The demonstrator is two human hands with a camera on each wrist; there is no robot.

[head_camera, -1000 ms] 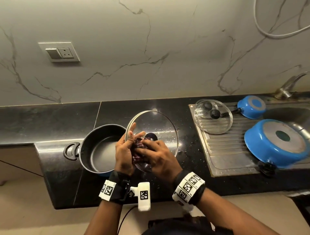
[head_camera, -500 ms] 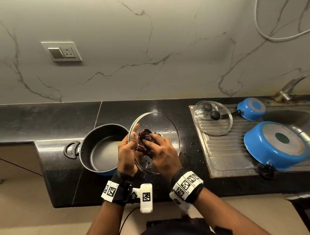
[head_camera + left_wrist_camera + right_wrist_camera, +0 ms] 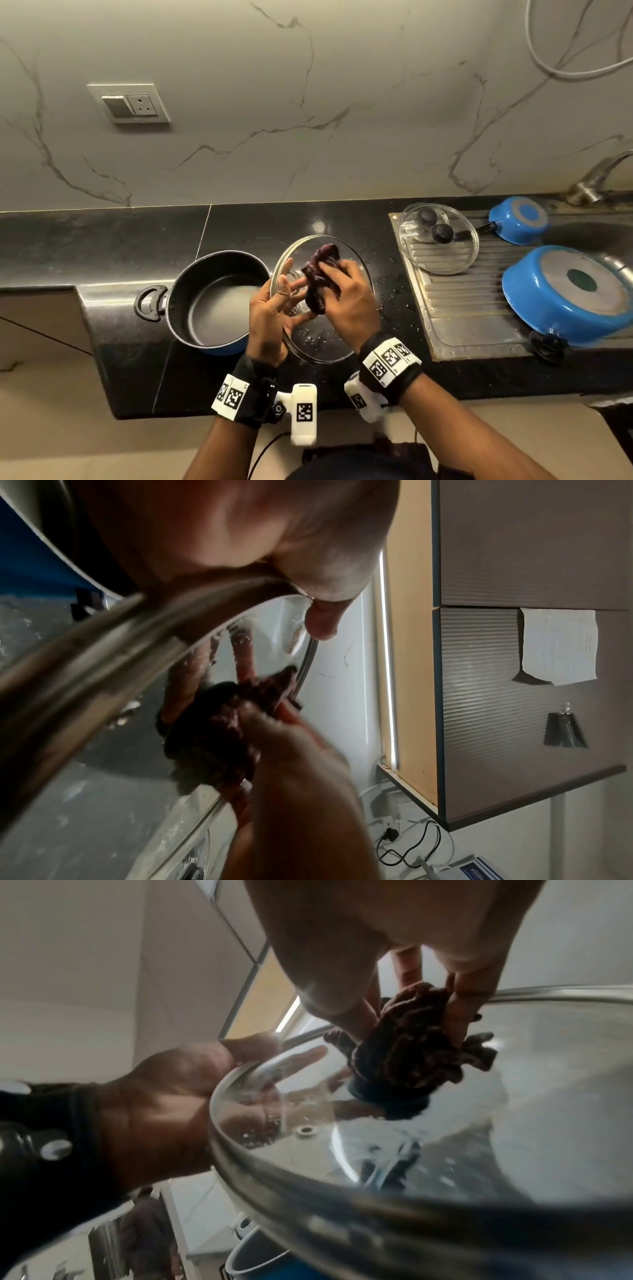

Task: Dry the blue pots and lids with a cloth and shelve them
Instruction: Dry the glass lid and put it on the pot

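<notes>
My left hand (image 3: 291, 286) holds a large glass lid (image 3: 329, 339) tilted above the black counter, thumb on its left rim and fingers spread behind the glass. The right hand (image 3: 337, 277) grips a bunched dark maroon cloth (image 3: 317, 281) and presses it on the lid's upper face near the knob. In the right wrist view the cloth (image 3: 407, 1056) covers the dark knob, and water drops dot the lid (image 3: 445, 1150). The left wrist view shows the lid's rim (image 3: 103, 647) and the cloth (image 3: 219, 723). An upright blue pot (image 3: 215, 301) with a dark inside stands just left of the hands.
On the steel drainboard (image 3: 472, 318) at the right lie a smaller glass lid (image 3: 442, 253), an upturned small blue saucepan (image 3: 519, 219) and an upturned large blue pot (image 3: 565, 294). A tap (image 3: 596, 178) and sink are at the far right. A wall socket (image 3: 132, 104) is up left.
The right hand has rubbed the cloth from the lid's middle up toward its far edge. The left hand's fingers have spread out behind the glass.
</notes>
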